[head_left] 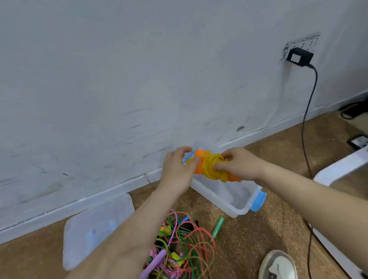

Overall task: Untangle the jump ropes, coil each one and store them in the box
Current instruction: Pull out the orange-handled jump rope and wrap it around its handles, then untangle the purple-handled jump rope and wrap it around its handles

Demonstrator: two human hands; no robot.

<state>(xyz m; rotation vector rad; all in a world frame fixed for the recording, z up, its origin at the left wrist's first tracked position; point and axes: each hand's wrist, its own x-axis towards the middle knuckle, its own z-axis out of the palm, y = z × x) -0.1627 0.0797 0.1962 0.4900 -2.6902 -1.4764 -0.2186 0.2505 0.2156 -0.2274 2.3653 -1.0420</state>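
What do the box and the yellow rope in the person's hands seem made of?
The box: seemingly translucent white plastic, smooth; its walls let light through. The yellow rope: probably glossy, rubbery plastic cord, slightly see-through where coils overlap the orange handles.

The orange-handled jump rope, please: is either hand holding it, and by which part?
Both do. The left hand pinches the yellow cord wound round the orange handles at its left end; the right hand grips that cord at its right end.
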